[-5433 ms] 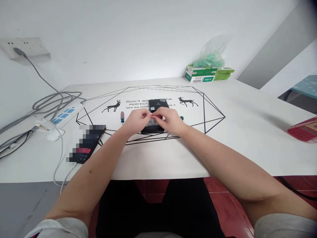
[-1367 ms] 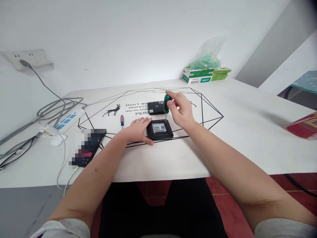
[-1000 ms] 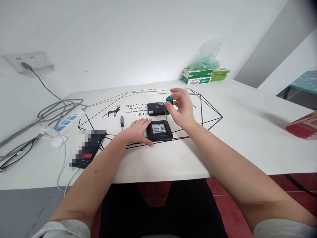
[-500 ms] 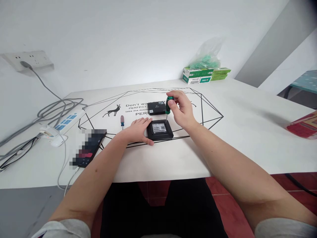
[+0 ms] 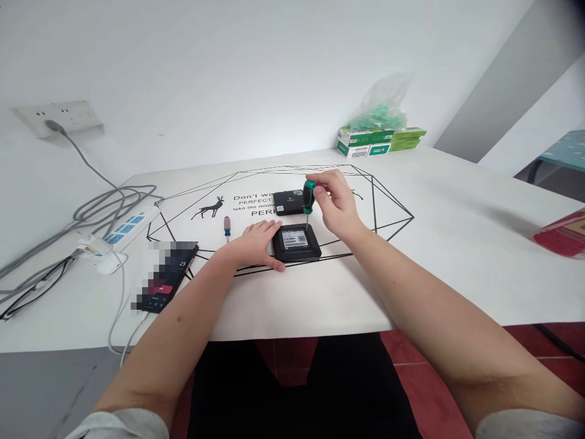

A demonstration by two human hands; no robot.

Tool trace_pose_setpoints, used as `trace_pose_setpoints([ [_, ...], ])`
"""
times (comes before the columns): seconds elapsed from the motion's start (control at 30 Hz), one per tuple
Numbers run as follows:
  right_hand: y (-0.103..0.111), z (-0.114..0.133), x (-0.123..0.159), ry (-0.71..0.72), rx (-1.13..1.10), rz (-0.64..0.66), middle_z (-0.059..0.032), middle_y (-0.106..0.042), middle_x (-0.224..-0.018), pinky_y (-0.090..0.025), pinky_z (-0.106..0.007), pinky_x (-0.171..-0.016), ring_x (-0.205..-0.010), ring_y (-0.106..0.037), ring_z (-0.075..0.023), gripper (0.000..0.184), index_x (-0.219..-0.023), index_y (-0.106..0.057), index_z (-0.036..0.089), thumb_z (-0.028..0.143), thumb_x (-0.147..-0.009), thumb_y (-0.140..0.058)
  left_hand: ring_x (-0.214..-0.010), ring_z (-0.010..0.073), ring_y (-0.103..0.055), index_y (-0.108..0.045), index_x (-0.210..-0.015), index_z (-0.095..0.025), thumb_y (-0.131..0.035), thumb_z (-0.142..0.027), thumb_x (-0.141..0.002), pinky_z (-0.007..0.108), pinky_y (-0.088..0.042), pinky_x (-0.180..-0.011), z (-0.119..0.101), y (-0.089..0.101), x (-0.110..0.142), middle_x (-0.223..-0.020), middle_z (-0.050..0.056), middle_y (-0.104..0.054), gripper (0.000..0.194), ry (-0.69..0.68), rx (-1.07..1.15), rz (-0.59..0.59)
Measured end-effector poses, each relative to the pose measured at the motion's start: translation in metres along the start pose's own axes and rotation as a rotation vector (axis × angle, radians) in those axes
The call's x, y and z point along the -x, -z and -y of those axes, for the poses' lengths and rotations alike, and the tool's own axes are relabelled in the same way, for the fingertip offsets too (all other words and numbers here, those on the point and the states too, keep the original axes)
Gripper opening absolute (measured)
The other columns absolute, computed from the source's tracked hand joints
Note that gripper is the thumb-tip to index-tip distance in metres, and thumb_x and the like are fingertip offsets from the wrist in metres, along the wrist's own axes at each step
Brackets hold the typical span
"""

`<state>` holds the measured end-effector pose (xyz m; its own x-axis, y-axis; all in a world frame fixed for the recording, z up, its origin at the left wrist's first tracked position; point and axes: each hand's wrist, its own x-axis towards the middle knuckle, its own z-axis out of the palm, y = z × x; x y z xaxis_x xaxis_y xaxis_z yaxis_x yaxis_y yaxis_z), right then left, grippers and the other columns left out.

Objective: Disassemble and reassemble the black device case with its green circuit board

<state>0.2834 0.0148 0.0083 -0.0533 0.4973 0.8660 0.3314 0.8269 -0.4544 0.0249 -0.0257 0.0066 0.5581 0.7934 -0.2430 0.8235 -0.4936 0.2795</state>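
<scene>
A small black box with a white label lies on the white table. My left hand rests flat against the box's left side, fingers stretched out and touching it. My right hand pinches the green handle of a screwdriver, which stands upright with its tip on the box's far right corner. A second black box lies just behind.
A small screwdriver with a pink and blue handle lies left of the boxes. A phone and a power strip with cables sit at the left. Green boxes under a plastic bag stand at the back; a red packet is far right.
Long before, both hands worked together over the boxes. Since then the left hand lies beside the near box and the right hand holds the green screwdriver upright on it, fingers shifting on the handle.
</scene>
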Motion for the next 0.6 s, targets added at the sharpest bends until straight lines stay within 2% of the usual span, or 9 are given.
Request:
trace_pose_setpoints([
  [0.1, -0.006, -0.002, 0.002, -0.028, -0.064, -0.037, -0.0086, -0.068, -0.124, -0.065, -0.044, -0.083, -0.104, -0.071, -0.0239, 0.03, -0.123, -0.068, 0.031, 0.056, -0.108, -0.06, -0.174, 0.0457, -0.011, -0.012, -0.182, -0.02, -0.072, -0.095, -0.072, 0.059, -0.015, -0.139, 0.001, -0.001, -0.001, -0.189, 0.019, -0.014, 0.146, -0.001, -0.011, -0.017],
  [0.2, -0.011, -0.005, 0.006, -0.114, -0.176, -0.017, -0.0083, -0.065, -0.141, -0.067, -0.042, -0.082, -0.098, -0.075, -0.0199, 0.034, -0.123, -0.057, 0.033, 0.06, -0.104, -0.066, -0.174, 0.0463, -0.011, -0.011, -0.182, -0.025, -0.071, -0.096, -0.072, 0.06, -0.015, -0.139, 0.004, -0.002, -0.002, -0.189, 0.017, -0.016, 0.144, -0.022, -0.01, -0.025],
  [0.33, -0.012, -0.008, 0.009, -0.137, -0.168, 0.007, -0.0063, -0.072, -0.129, -0.067, -0.042, -0.081, -0.094, -0.073, -0.0195, 0.041, -0.123, -0.051, 0.033, 0.063, -0.102, -0.069, -0.172, 0.0486, -0.013, -0.011, -0.182, -0.023, -0.071, -0.097, -0.072, 0.06, -0.015, -0.138, 0.003, -0.001, -0.001, -0.189, 0.018, -0.017, 0.146, -0.029, -0.004, -0.016],
  [0.5, -0.007, -0.005, 0.005, -0.091, -0.021, -0.035, -0.0031, -0.073, -0.11, -0.062, -0.041, -0.079, -0.083, -0.067, -0.0188, 0.039, -0.114, -0.062, 0.03, 0.064, -0.097, -0.074, -0.173, 0.0462, -0.012, -0.011, -0.182, -0.021, -0.073, -0.093, -0.073, 0.058, -0.015, -0.139, -0.002, 0.001, 0.001, -0.189, 0.017, -0.014, 0.145, 0.0, -0.006, -0.01],
  [0.6, -0.002, 0.001, 0.003, -0.106, 0.004, -0.033, -0.0041, -0.076, -0.109, -0.062, -0.044, -0.08, -0.083, -0.068, -0.0203, 0.034, -0.113, -0.071, 0.03, 0.062, -0.102, -0.068, -0.173, 0.0465, -0.012, -0.011, -0.182, -0.02, -0.073, -0.092, -0.072, 0.058, -0.016, -0.139, -0.004, 0.003, 0.002, -0.189, 0.017, -0.015, 0.146, 0.006, -0.001, 0.002],
])
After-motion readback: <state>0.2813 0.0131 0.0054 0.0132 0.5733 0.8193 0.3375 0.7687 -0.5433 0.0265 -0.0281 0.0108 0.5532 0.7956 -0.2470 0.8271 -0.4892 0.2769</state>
